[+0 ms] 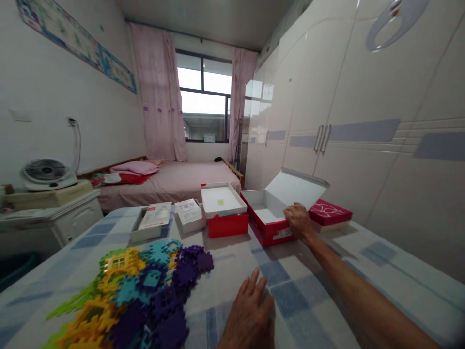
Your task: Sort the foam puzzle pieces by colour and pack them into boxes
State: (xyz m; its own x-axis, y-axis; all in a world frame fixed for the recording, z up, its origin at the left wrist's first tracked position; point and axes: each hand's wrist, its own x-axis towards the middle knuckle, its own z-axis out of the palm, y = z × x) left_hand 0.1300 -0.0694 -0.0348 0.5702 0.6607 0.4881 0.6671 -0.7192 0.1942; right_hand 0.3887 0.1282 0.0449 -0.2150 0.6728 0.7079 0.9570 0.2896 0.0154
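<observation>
Red box [271,236] sits right of center, rim under right hand [300,220] with curled fingers; can't tell if pinching. Left hand [250,308] bottom center, fingers slightly spread.

A bedroom in a home: a pink-covered bed [189,175] stands at the far side beneath a window [203,102] with pink curtains [158,92]; a tall white wardrobe [312,92] lines the right.
</observation>
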